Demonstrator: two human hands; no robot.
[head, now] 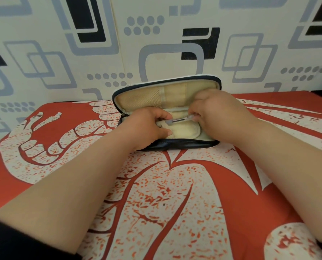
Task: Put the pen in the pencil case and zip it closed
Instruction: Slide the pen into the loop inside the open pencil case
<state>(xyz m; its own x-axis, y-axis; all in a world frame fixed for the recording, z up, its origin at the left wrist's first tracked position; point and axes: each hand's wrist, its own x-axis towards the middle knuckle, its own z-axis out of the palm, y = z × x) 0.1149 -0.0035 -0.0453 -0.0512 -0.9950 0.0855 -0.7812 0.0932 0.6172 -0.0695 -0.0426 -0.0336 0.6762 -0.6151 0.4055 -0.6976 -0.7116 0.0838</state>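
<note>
Pen (179, 120) pinched by right hand (218, 117) fingers (195, 115)

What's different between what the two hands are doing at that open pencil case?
The right hand pinches the pen at its end with its fingers; the left hand holds no pen and rests on the pencil case. The right hand reaches in from above, knuckles up; the left lies lower, thumb pressing the cream inner flap. Both are bare and inside the open case.
</note>
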